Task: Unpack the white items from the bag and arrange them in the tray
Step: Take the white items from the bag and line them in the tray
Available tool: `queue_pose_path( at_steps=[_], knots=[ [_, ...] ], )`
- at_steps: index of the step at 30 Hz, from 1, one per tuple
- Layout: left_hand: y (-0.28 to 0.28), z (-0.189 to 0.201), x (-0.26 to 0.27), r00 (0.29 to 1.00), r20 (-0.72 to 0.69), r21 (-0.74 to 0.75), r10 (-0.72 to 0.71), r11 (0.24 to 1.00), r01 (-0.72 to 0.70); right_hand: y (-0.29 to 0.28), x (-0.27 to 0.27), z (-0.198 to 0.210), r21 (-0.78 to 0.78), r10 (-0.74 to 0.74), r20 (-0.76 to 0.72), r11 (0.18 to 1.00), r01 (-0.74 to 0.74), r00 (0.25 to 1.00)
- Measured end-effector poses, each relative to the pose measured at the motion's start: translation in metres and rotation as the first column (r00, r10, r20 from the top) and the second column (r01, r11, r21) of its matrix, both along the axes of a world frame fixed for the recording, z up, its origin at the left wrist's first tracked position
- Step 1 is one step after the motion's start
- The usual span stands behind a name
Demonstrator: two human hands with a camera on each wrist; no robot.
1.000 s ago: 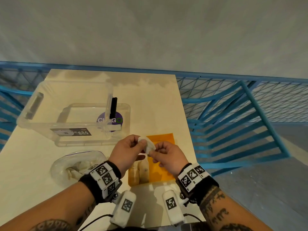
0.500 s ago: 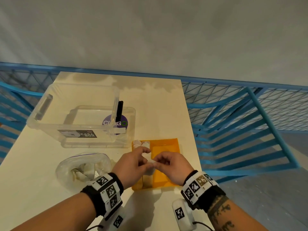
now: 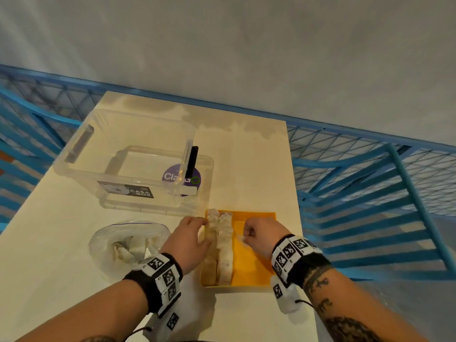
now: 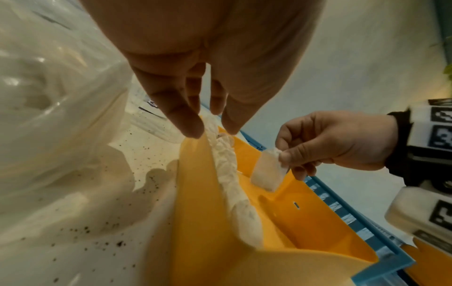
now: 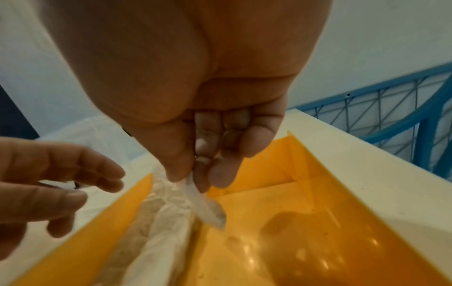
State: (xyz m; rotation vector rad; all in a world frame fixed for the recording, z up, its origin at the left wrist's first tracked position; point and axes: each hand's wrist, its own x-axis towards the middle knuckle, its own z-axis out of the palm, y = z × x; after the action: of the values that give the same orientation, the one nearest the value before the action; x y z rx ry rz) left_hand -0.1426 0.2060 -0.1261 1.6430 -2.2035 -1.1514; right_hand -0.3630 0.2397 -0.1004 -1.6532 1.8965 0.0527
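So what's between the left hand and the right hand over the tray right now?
Two rows of white items in the orange tray, head view. Left hand is beside them; right hand pinches another white piece.

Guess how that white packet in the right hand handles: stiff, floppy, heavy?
Probably light: the right hand holds the white packet by a fingertip pinch at one edge. Likely semi-stiff: it hangs flat without folding. The crinkled rows in the orange tray suggest a soft, slippery wrapper, so grips may slide.
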Motion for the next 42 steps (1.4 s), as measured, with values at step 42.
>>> queue_pose_path(
  at_steps=[42],
  knots=[
    [-0.009, 0.023, 0.02, 0.992, 0.055, -0.031, -0.116, 0.993, 0.118, 0.001, 0.011, -0.01, -0.015, -0.251, 0.014, 0.968, 0.251, 0.968]
  ],
)
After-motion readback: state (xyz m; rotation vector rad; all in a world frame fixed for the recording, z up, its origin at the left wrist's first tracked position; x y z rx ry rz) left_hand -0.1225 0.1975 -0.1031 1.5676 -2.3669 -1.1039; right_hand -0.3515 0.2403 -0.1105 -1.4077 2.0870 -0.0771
